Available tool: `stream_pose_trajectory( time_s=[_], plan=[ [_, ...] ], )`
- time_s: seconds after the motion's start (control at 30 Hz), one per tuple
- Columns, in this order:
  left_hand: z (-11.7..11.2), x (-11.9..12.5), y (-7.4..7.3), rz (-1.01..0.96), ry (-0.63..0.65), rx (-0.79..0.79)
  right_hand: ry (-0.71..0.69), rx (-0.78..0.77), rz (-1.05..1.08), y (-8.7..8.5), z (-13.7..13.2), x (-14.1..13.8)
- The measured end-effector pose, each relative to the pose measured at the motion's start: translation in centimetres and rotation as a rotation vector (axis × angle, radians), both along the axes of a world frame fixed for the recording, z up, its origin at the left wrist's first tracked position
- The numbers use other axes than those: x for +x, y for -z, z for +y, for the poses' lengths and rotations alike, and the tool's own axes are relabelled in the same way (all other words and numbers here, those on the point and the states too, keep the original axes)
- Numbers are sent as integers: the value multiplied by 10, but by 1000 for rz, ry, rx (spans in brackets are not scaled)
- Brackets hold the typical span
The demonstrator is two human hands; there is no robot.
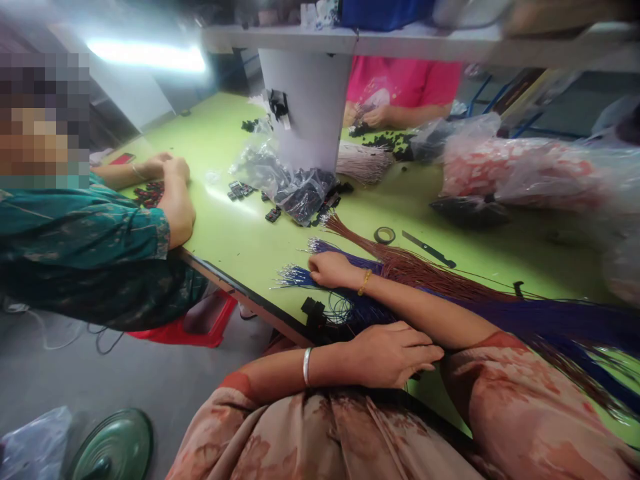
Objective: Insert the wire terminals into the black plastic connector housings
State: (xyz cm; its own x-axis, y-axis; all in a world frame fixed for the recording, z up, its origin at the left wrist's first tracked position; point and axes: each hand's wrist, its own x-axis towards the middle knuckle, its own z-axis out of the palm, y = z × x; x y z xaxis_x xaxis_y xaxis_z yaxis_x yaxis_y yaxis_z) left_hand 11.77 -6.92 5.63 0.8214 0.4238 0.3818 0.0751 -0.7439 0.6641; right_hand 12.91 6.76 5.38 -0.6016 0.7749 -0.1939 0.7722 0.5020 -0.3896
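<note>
My right hand (336, 269), with a yellow bracelet at its wrist, reaches across the table with fingers curled down at the blue wires (295, 275) near their silver-tipped ends. Its fingertips are partly hidden. Closer to my body, my left hand (395, 353) wears a silver bangle and lies beside my right forearm. Its fingers are stretched and slightly apart; the thumb side and anything under the palm are out of sight. A bundle of brown wires (415, 264) runs beyond my right hand. A black connector (313, 311) sits at the table edge, near the blue wires.
A roll of black tape (385, 235) and a dark blade (429, 249) lie behind the brown wires. Bagged black parts (303, 193) rest by the white post (305, 107). Large bags of orange-white pieces (520, 170) stand right. Co-workers sit left and opposite.
</note>
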Motion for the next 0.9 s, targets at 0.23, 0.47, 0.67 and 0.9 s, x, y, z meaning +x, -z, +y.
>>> stream_pose_trajectory(
  time_s=[0.23, 0.47, 0.67, 0.9],
  plan=[
    [102, -106, 2, -410, -933, -245, 15, 63, 21, 12, -13, 4],
    [226, -211, 34, 263, -1475, -111, -85, 134, -9, 4, -17, 2],
    [215, -216, 43, 243, -1361, -74, -51, 52, 200, 3, -12, 7],
    [172, -218, 28, -298, -1215, -340, 79, -145, 609, 0, -5, 2]
  ],
)
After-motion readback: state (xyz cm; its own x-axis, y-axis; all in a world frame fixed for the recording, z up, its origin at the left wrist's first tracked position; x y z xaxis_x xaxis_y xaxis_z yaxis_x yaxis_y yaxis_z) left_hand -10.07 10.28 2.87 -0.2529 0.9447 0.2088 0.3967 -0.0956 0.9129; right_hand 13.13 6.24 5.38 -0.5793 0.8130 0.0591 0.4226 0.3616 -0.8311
